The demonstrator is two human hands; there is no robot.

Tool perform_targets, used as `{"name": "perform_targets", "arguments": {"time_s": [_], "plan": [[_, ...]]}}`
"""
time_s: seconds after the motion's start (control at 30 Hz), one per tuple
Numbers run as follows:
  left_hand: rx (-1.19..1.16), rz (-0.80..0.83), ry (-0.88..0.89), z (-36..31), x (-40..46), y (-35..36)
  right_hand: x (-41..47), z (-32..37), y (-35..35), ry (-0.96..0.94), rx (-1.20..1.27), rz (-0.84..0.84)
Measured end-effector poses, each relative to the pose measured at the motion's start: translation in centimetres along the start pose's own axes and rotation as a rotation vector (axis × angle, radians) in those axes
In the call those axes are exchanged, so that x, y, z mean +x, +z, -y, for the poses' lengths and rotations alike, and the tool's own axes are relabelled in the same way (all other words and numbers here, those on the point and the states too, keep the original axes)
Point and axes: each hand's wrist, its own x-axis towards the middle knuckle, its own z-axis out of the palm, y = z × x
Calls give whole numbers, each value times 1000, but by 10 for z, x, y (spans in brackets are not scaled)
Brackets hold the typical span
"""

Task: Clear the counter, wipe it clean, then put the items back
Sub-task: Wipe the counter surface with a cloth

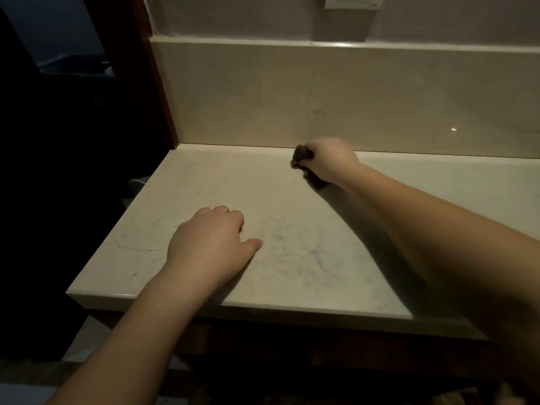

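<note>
1. A pale cream stone surface (pixel 204 182) with faint bluish veining is seen from above in dim light; its right part is cut off by the frame edge and partly covered by the right forearm.
2. A small dark crumpled cloth (pixel 304 158) is gripped in the right hand (pixel 328 160), near the back of the surface, just beside the cream stone backsplash (pixel 292 95). Only dark scraps of the cloth are seen, at the knuckles and below the heel of the hand; the rest is hidden in the fist.
3. The right hand is blurred, so the single fingers cannot be made out; they are curled tightly round the cloth. Whether the cloth touches the surface cannot be told with certainty.
4. The left hand (pixel 210 244) is laid palm down on the front part of the surface, well apart from the cloth. Its fingers are bent under loosely and nothing is held in them; the fingertips are hidden beneath the knuckles, while the thumb is stretched out to the right.
5. A white wall fitting (pixel 352 2) is cut off at the top edge and cannot be identified.
6. The area left of the surface is lost in darkness; only vague dark shapes are seen there.
</note>
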Motion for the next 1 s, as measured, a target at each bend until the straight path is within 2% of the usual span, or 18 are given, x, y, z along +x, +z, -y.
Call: {"name": "perform_targets", "arguments": {"time_s": [0.17,0.3,0.4,0.5,0.63,0.7,0.8,0.87,0.93,1.0], "plan": [[3,0,-3,-2,1,-1,-40,-4,-8,-192,-4,104],[14,4,-13,-3,1,-1,-25,-39,-23,-3,-27,37],[7,5,-19,-3,1,-1,-14,-44,-20,41,-1,29],[-5,-1,-22,-2,-1,0,-42,-20,-18,-101,29,47],[0,-14,-24,-4,-1,0,-107,9,-23,-458,46,149],[-3,-19,-29,-4,0,-1,-106,8,-24,-458,22,157],[5,-15,-37,-5,0,-1,-70,-5,-21,-279,-30,99],[10,-15,-37,-6,-1,-1,-58,-6,-18,-243,-41,62],[14,-11,-32,-7,-2,-1,-74,4,-17,-299,-10,83],[13,-11,-34,-6,-2,0,-111,18,-21,-468,57,104]]}}
